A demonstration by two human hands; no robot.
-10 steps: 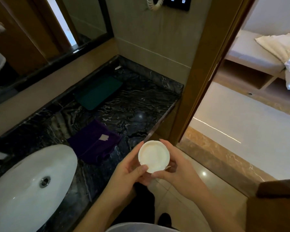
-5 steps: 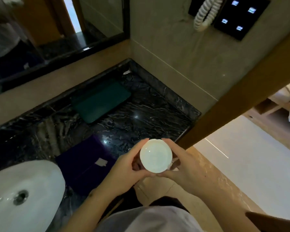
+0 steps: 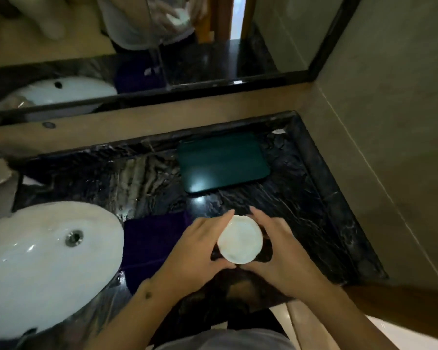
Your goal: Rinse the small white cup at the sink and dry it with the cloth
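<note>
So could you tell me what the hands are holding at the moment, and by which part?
Both hands, left and right, hold the small white cup by its sides, fingers curled around its wall.

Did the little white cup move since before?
Yes. The cup, held in both hands, was out past the counter edge; now it is over the counter, beside the purple cloth.
</note>
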